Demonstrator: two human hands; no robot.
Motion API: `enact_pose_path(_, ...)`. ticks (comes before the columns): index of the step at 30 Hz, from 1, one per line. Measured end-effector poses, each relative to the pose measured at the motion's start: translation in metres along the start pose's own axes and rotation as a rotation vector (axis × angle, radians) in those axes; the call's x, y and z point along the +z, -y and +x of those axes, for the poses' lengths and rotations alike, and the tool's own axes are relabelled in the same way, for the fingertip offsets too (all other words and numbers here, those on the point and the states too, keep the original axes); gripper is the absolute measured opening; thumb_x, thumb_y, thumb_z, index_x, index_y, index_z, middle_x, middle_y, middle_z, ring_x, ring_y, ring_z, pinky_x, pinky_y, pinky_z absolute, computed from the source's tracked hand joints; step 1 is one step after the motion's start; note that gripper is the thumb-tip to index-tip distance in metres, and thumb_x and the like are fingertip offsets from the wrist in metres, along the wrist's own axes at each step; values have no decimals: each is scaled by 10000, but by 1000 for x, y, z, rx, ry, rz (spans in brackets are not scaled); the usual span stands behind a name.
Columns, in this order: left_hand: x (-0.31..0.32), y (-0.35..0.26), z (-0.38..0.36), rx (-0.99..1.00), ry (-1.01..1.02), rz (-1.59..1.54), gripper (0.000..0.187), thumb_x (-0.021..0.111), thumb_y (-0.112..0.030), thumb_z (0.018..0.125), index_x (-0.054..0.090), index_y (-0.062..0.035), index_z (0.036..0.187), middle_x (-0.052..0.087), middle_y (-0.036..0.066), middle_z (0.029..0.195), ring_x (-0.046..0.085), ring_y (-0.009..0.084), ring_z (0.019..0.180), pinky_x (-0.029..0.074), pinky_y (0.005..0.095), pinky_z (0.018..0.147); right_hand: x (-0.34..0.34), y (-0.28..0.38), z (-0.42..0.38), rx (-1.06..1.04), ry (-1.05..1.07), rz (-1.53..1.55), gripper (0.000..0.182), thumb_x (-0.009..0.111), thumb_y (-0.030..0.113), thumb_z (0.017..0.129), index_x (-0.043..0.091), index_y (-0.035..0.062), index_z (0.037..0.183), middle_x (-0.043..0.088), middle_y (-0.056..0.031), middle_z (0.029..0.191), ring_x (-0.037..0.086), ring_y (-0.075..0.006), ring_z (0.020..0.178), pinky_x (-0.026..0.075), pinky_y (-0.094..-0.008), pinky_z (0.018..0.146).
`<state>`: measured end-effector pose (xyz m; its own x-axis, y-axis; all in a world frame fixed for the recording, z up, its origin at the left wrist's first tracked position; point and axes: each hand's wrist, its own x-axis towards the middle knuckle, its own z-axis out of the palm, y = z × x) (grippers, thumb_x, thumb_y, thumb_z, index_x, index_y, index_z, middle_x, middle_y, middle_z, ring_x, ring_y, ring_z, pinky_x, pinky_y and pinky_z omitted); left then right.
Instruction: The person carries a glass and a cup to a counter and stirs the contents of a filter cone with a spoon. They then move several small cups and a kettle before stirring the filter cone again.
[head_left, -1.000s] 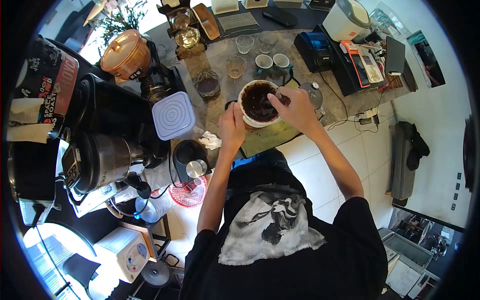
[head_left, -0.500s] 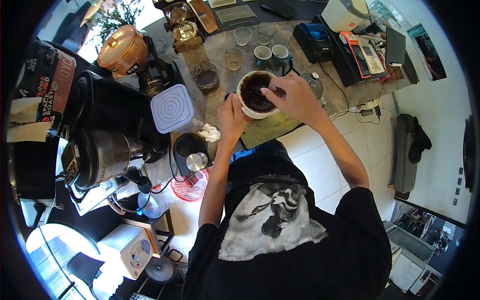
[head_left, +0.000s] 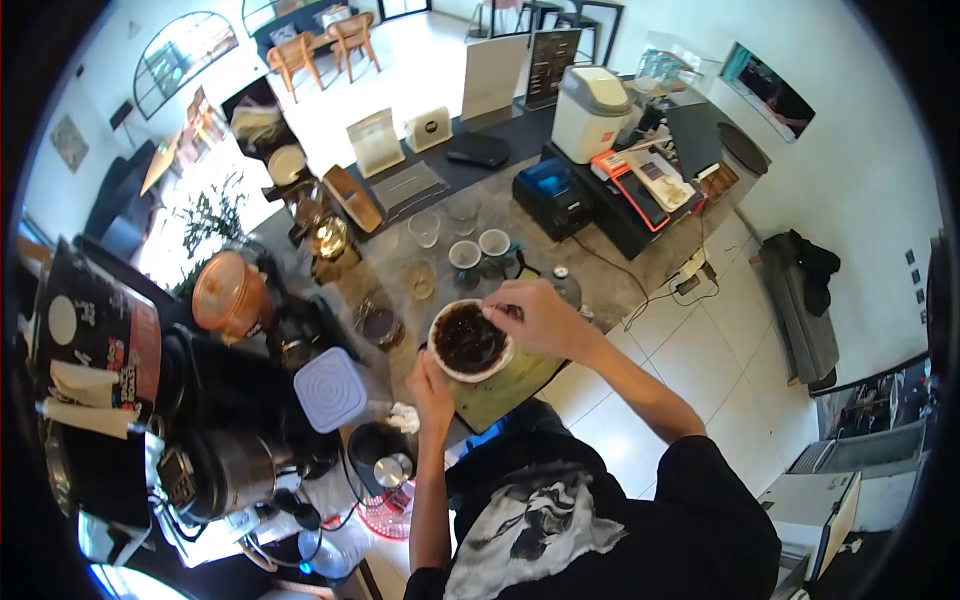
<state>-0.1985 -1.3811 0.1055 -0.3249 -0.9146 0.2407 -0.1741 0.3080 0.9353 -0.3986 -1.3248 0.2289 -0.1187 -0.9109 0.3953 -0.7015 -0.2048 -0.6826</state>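
Observation:
A white bowl [head_left: 470, 340] with dark brown, wet-looking contents stands over a green cloth [head_left: 505, 395] at the counter's near edge. My left hand [head_left: 432, 395] grips the bowl's left side. Above the right rim, my right hand [head_left: 535, 318] is closed in a pinch; what it holds is mostly hidden by the fingers. Two white cups [head_left: 464, 254] are behind the bowl, and a glass with dark liquid [head_left: 380, 325] is to its left.
A lilac-lidded container [head_left: 330, 390] and a grinder [head_left: 225, 470] stand at the left. Small glasses [head_left: 424, 230] are behind the bowl. A blue-black printer [head_left: 550, 195] and its cable lie to the right. A kettle-like lid [head_left: 565, 285] is near my right hand.
The view has tilted up, so the bowl and both hands appear lower and more of the room shows. My right hand has shifted from over the bowl's contents toward its right rim.

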Motion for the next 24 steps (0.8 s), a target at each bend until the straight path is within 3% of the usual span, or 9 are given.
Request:
enact_pose_path(2,0,-3,0,34,-5,-5,329,378,-172,1033,512,46,827,507,194,646,474,264,576,390,388,571,-1,-1,-8,50,19,19,182,686,160,841,698,-16,884,646,-169,760,648,-314,726,503,-374,660)
enact_pose_path(4,2,-5,-2,17,-3,-27,332,379,-173,1033,507,46,819,504,186,642,469,252,577,388,389,569,7,-7,-15,182,93,160,191,715,177,846,717,-3,909,694,-125,804,666,-211,703,503,-314,649)
enact_pose_path(8,3,4,-1,14,-14,-79,339,386,-173,1033,493,38,790,478,163,624,426,187,582,374,386,561,17,-7,-24,182,122,201,215,752,197,827,724,-3,901,708,-104,791,655,-160,697,501,-286,653)
enact_pose_path(11,-1,-5,0,30,-3,-19,333,385,-174,1034,486,38,797,466,177,621,411,190,569,364,389,550,19,0,-27,217,1,245,216,798,194,792,731,6,876,705,-79,764,626,-130,667,493,-265,641)
enact_pose_path(17,2,6,-1,57,-3,-46,308,398,-174,1029,503,45,839,453,197,622,418,251,550,364,415,546,-3,19,-16,137,-31,148,227,774,198,824,714,-7,900,678,-104,749,626,-134,661,485,-270,627)
enact_pose_path(19,2,8,3,147,-26,9,300,400,-171,1029,514,49,860,459,205,627,438,275,553,371,406,548,-8,23,-14,121,0,112,226,765,193,831,710,-16,896,672,-111,743,617,-148,626,473,-283,598)
enact_pose_path(20,-2,1,0,59,14,49,299,401,-178,1029,520,46,871,463,209,632,447,303,556,378,406,556,-12,25,-13,143,26,92,252,750,232,840,707,-11,894,682,-120,761,637,-181,638,485,-295,607)
enact_pose_path(21,-2,-3,3,91,9,14,301,395,-176,1030,514,40,858,461,201,627,453,316,554,379,410,560,-14,27,-12,161,53,67,281,735,270,849,704,-6,892,692,-129,778,657,-214,649,496,-306,615)
enact_pose_path(24,-3,-1,1,-12,49,7,307,390,-178,1032,505,35,842,471,192,633,454,320,557,381,412,564,-8,27,-11,202,93,74,294,738,274,847,702,-17,877,690,-133,757,657,-211,631,495,-299,610)
